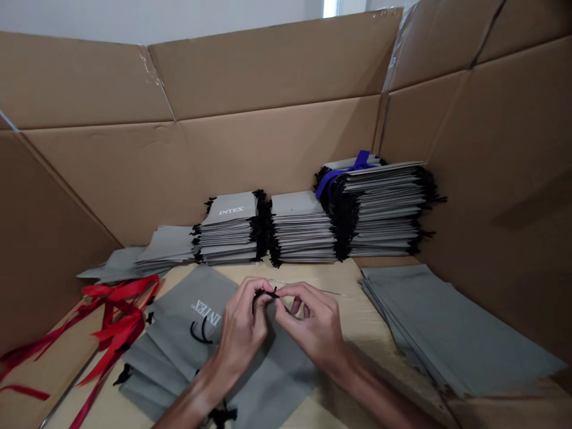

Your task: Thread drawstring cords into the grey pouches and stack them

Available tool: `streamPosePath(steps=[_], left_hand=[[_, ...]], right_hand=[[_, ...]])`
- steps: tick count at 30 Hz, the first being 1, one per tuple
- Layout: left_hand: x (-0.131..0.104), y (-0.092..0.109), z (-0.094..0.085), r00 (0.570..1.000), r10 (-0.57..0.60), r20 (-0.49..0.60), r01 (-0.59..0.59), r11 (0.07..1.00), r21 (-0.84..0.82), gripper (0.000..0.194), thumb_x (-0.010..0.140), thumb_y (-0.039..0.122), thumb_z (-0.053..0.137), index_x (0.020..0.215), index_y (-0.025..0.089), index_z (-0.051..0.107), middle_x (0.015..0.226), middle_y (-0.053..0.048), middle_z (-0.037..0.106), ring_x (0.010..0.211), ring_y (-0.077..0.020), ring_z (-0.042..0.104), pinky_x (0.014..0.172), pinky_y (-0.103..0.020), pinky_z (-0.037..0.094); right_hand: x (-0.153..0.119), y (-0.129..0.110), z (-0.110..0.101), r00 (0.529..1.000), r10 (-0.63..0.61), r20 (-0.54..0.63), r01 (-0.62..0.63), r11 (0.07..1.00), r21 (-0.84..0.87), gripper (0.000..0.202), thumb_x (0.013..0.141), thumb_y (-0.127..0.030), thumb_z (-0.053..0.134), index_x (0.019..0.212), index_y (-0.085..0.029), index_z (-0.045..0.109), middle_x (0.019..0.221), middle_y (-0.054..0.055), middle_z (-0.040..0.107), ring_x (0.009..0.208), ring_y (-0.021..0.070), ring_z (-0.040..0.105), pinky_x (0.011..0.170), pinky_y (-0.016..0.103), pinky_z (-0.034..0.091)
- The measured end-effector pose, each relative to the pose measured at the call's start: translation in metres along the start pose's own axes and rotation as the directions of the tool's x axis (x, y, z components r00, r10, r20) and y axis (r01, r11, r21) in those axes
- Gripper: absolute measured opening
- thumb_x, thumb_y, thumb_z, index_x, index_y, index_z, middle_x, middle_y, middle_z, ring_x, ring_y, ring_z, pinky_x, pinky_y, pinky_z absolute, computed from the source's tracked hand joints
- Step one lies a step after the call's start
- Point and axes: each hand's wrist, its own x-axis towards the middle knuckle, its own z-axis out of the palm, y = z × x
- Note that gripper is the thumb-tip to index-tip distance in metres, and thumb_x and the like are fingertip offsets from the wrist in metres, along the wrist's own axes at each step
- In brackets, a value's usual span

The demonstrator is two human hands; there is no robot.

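Note:
My left hand (243, 319) and my right hand (315, 325) meet near the middle, both closed in a pinch on a short black cord (272, 293). The cord's ends stick up between the fingertips. Below them lies a grey fabric bag (277, 387), partly hidden by my wrists. Left of my left hand, more grey bags (172, 304) are fanned out, one printed INTEX upside down, with a loose curl of black cord (201, 332) on top. Just beyond my fingertips, a thin metal rod (330, 291) lies on the table.
Tall cardboard walls (277, 71) enclose the work table (353, 339). Along the back stand stacks of grey bags (227, 238) with black cord ends, one tied with blue ribbon (330, 179). Red ribbon (116, 310) lies at left. Flat grey pieces (451, 328) lie at right.

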Motion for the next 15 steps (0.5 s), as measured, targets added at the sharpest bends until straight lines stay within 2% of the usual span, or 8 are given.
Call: streamPosePath(steps=[9,12,15], left_hand=[[0.005,0.001,-0.002,0.994,-0.051,0.092,0.059,0.994,-0.087,0.017,0.104,0.012,0.051,0.102,0.025,0.061,0.094,-0.001,0.069,0.088,-0.0171,0.068,0.080,-0.026,0.053],[0.005,-0.002,-0.003,0.996,0.003,0.086,0.006,0.995,-0.103,0.020,0.103,0.008,0.050,0.103,0.025,0.061,0.094,0.000,0.067,0.088,-0.0155,0.067,0.080,-0.024,0.051],[0.004,-0.005,-0.005,0.994,0.035,0.107,-0.024,0.994,-0.103,0.022,0.102,0.006,0.050,0.104,0.024,0.062,0.095,0.000,0.067,0.087,-0.0147,0.066,0.079,-0.023,0.051]], right_hand=[[0.011,0.004,-0.011,0.986,-0.157,0.057,0.162,0.983,-0.085,0.017,0.098,-0.017,0.065,0.108,-0.026,0.075,0.101,0.005,0.082,0.073,0.0178,0.068,0.070,0.033,0.055],[0.015,0.007,-0.013,0.989,-0.096,0.114,0.096,0.995,0.003,0.016,0.098,-0.019,0.066,0.107,-0.026,0.077,0.100,0.004,0.082,0.073,0.0168,0.069,0.068,0.031,0.054],[0.019,0.009,-0.014,0.980,0.027,0.197,-0.051,0.992,0.119,0.014,0.091,-0.018,0.070,0.099,-0.025,0.079,0.091,0.002,0.079,0.069,0.0149,0.067,0.060,0.026,0.050]])
